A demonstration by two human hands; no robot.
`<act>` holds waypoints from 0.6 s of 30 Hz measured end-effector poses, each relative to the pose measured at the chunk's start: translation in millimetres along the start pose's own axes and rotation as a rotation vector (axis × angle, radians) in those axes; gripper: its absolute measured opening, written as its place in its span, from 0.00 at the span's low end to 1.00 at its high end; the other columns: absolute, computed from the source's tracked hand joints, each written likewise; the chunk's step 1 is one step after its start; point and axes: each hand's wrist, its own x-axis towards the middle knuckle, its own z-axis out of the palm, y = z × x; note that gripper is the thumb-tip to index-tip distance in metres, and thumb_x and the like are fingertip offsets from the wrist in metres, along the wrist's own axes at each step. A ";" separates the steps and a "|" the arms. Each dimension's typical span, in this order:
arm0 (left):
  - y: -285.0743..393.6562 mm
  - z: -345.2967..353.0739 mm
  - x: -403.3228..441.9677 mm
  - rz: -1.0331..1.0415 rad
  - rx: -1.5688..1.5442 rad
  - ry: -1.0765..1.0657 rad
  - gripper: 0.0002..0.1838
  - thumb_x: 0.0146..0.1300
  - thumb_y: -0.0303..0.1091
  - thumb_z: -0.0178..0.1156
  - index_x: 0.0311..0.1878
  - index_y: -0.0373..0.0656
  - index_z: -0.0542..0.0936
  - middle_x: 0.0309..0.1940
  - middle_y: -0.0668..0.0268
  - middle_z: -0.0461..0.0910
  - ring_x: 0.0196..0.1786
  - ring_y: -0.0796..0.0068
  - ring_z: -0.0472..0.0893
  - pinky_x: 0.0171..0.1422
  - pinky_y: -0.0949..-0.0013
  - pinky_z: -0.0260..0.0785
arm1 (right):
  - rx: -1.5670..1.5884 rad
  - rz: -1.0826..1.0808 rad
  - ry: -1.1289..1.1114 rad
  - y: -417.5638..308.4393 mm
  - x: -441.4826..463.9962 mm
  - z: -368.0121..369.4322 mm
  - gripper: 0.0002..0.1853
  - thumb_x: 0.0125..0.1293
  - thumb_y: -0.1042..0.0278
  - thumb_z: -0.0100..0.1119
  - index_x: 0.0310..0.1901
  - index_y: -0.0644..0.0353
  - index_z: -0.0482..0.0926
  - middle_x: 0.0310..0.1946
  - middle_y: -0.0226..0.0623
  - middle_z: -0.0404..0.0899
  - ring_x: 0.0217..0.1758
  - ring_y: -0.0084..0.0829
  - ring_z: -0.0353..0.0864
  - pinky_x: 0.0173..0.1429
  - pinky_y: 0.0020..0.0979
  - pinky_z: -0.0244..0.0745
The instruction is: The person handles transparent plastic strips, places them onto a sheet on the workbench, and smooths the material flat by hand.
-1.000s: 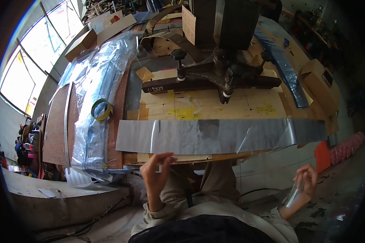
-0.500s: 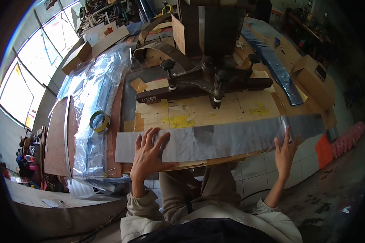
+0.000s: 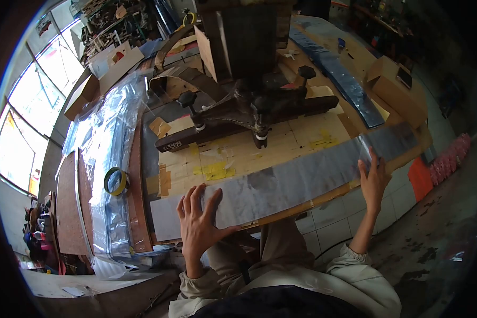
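A long flat grey strip (image 3: pixel 289 190) with a smooth, slightly shiny surface lies along the near edge of the work table. My left hand (image 3: pixel 200 225) rests on its left part with fingers spread; the thumb reaches along the near edge. My right hand (image 3: pixel 374 183) is at the strip's right part, fingers stretched, the fingertips beside a shiny crease or film edge (image 3: pixel 364 144). Neither hand is closed around anything. Beyond the strip lies a pale wooden board (image 3: pixel 286 139) with yellow tape patches (image 3: pixel 215 170).
A dark metal clamp frame (image 3: pixel 249 114) with knobs stands over the board. At left are a roll of tape (image 3: pixel 115 181) and plastic-wrapped sheets (image 3: pixel 111 138). A blue wrapped strip (image 3: pixel 339 77) and a cardboard box (image 3: pixel 400 90) lie at right.
The whole view has tilted and shifted, so the table and strip now slant up to the right. Both hands stay at the strip; the right hand's fingertips lie further onto it.
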 end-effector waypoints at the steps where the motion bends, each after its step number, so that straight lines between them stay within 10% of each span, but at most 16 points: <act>1: 0.0 0.0 -0.2 -0.001 0.002 0.001 0.50 0.36 0.68 0.72 0.64 0.53 0.74 0.64 0.54 0.65 0.70 0.50 0.61 0.72 0.46 0.49 | 0.003 0.009 -0.023 0.5 0.6 -1.9 0.29 0.73 0.39 0.45 0.71 0.39 0.61 0.65 0.58 0.64 0.70 0.52 0.66 0.69 0.67 0.54; 8: -3.2 1.7 -0.5 0.010 -0.013 0.011 0.48 0.37 0.70 0.70 0.62 0.53 0.75 0.64 0.54 0.65 0.70 0.49 0.61 0.73 0.46 0.48 | -0.129 0.044 0.245 -43.2 -9.9 -19.4 0.27 0.72 0.45 0.50 0.66 0.50 0.69 0.68 0.57 0.61 0.76 0.51 0.55 0.72 0.69 0.49; 18: -4.0 2.7 -1.7 0.014 -0.011 0.028 0.51 0.33 0.68 0.73 0.64 0.54 0.75 0.64 0.56 0.65 0.71 0.52 0.62 0.73 0.47 0.49 | 0.572 -0.638 -0.118 -148.3 -35.8 -15.8 0.22 0.64 0.57 0.63 0.57 0.57 0.76 0.61 0.42 0.71 0.66 0.44 0.70 0.74 0.58 0.53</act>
